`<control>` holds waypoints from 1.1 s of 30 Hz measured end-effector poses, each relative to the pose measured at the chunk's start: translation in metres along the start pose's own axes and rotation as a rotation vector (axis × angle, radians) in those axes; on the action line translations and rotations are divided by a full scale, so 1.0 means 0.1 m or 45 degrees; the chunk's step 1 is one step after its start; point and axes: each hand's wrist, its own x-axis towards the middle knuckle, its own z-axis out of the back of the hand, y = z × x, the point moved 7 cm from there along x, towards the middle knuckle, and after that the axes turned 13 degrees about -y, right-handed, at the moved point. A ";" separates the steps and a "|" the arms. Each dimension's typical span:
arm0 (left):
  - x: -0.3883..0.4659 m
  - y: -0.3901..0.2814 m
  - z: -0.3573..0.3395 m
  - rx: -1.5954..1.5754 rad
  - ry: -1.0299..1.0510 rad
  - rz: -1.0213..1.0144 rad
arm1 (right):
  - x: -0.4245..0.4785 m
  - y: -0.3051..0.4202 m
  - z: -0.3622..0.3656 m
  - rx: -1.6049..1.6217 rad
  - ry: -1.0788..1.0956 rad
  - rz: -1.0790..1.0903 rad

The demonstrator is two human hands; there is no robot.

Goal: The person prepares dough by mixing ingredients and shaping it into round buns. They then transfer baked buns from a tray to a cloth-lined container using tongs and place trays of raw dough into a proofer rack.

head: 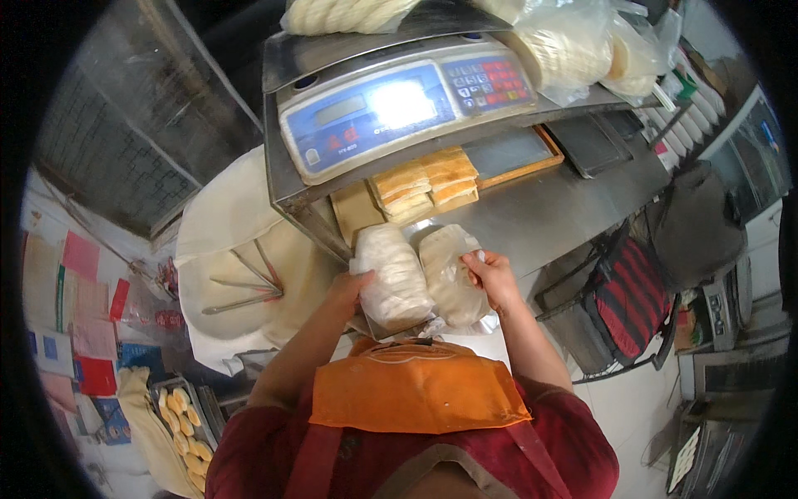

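At the front edge of the metal counter, my left hand (350,292) grips the side of a clear plastic bag of pale flatbreads (394,274), its thumb lying on the film. Just right of it, touching or nearly so, is a second bag of flatbreads (454,280). My right hand (494,274) pinches the plastic of that second bag at its upper right. Both bags sit tilted in front of my orange apron (421,390). Whatever supports them underneath is mostly hidden. The fingers of my left hand are largely out of sight behind its bag.
A digital scale (405,106) stands on the raised shelf, near more bagged breads (564,53). Below are browned flatbread pieces (427,181) and a wood-framed tray (511,156). Tongs (249,293) lie on a cloth (218,206) at left. A chair (633,299) stands right; a roll tray (187,430), lower left.
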 end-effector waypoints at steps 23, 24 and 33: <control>-2.19 -2.15 2.38 -0.074 0.379 -0.706 | -1.46 1.07 -3.20 0.088 0.596 -0.044; -2.12 -2.18 2.48 -0.048 0.372 -0.724 | -1.45 1.15 -3.38 0.185 0.584 -0.041; -1.68 -2.31 2.84 -0.427 0.385 -0.862 | -1.98 1.43 -4.90 -0.967 0.728 1.421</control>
